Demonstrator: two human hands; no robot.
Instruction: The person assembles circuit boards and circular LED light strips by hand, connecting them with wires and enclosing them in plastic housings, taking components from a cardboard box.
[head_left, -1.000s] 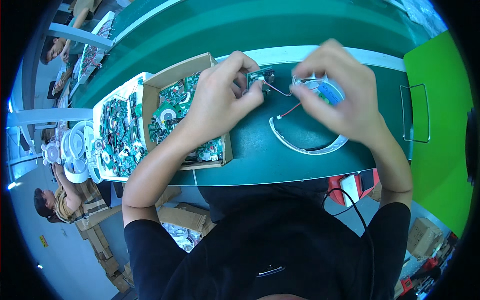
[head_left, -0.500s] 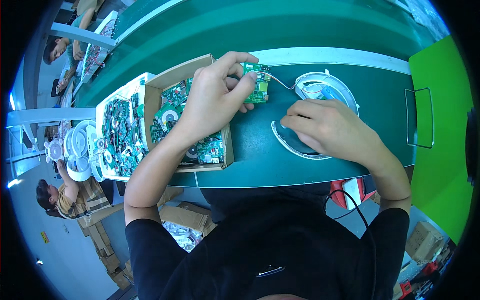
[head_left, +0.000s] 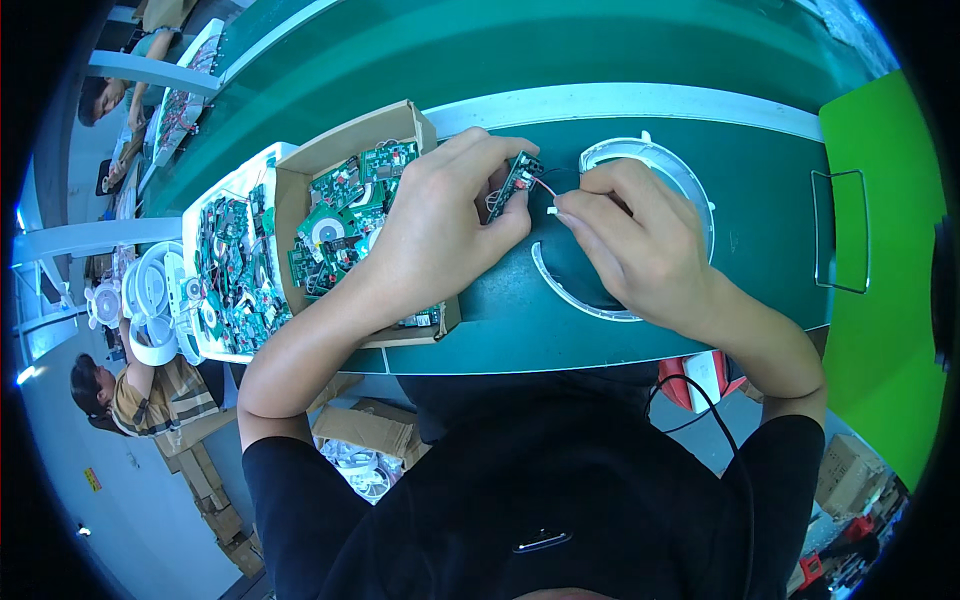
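My left hand (head_left: 445,205) grips a small green circuit board (head_left: 513,187) by its edges, tilted so that it shows nearly edge-on. Thin wires run from the board toward my right hand (head_left: 650,235). Its thumb and forefinger are pinched on a wire (head_left: 545,187), and a small white connector (head_left: 552,210) shows by the fingertips. Beneath my right hand lies a white ring-shaped housing (head_left: 685,172) on the green tabletop; the hand hides much of its middle.
Left of my left hand stands an open cardboard box (head_left: 292,205) of circuit boards, beside a white tray (head_left: 268,157) full of more boards. A bright green panel (head_left: 885,270) with a wire handle (head_left: 866,235) borders the right. Two people work at the far left.
The board has turned from face-up to nearly edge-on in my left hand. My right hand has moved up and left from the housing and now pinches a wire close to the board.
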